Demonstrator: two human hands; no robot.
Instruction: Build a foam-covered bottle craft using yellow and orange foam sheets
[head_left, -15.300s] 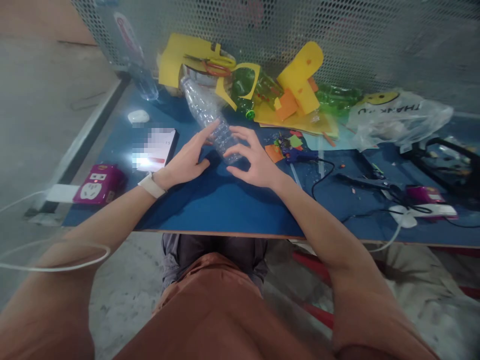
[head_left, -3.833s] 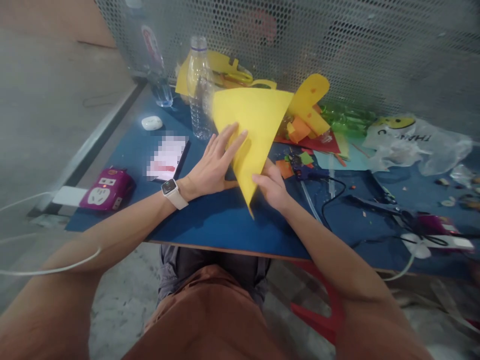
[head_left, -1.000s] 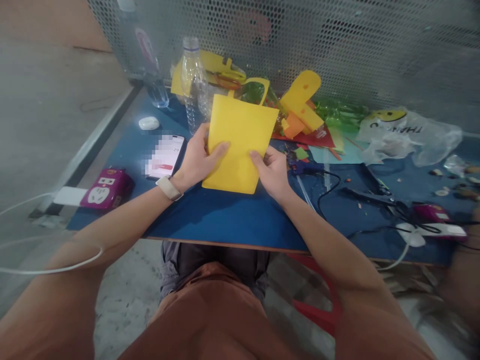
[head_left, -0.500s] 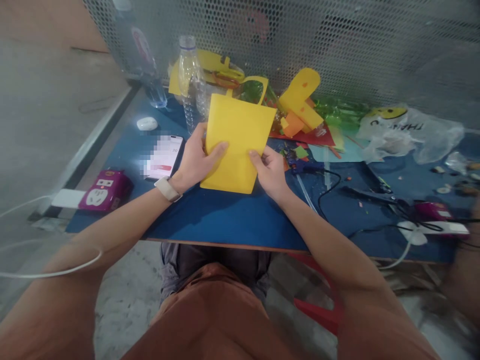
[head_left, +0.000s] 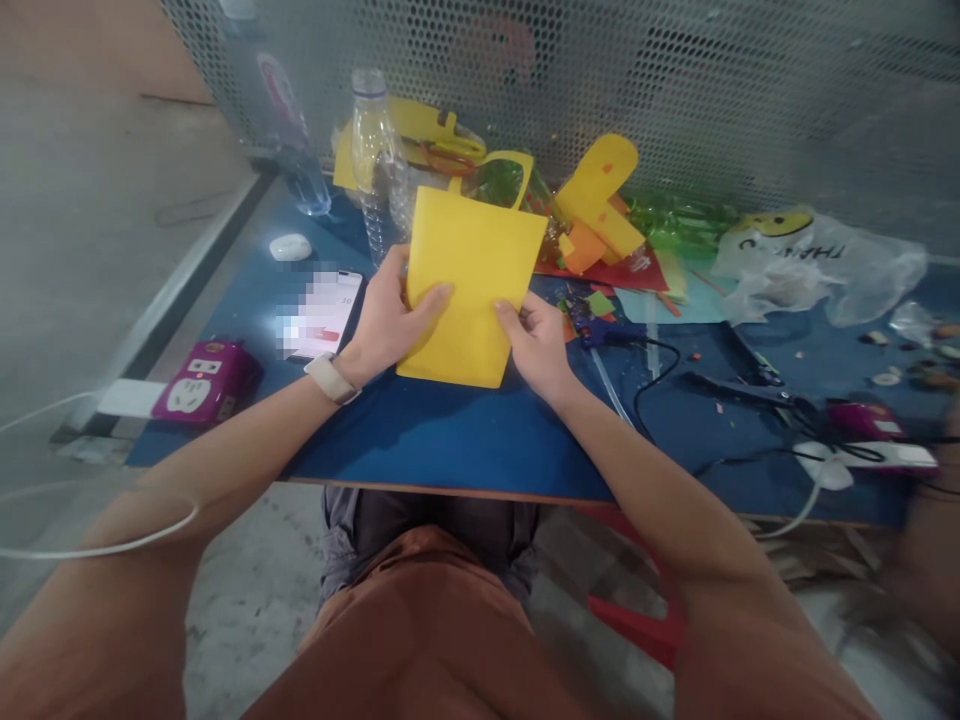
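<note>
A yellow paper bag (head_left: 472, 280) with a loop handle at its top is held up over the blue table. My left hand (head_left: 394, 315) grips its left side, thumb across the front and fingers out of sight behind. On the right edge, my right hand (head_left: 536, 340) pinches the bag, thumb in front and fingers curled at the back. Left of my left hand lies a lit phone (head_left: 330, 310), and a ribbed clear bottle (head_left: 373, 170) stands behind it. Just right of my right hand is a blue glue gun (head_left: 596, 332) among paper scraps.
A purple power adapter (head_left: 206, 380) and a white earbud case (head_left: 290, 247) sit at left. Yellow cut-outs (head_left: 600, 200), a white plastic bag (head_left: 832, 260), scissors (head_left: 742, 388) and a white power strip (head_left: 870, 455) with cables lie rightward. A perforated metal panel (head_left: 675, 90) closes the back.
Both hands keep the same hold on the yellow paper bag. The whole view has shifted very slightly; nothing was picked up or let go.
</note>
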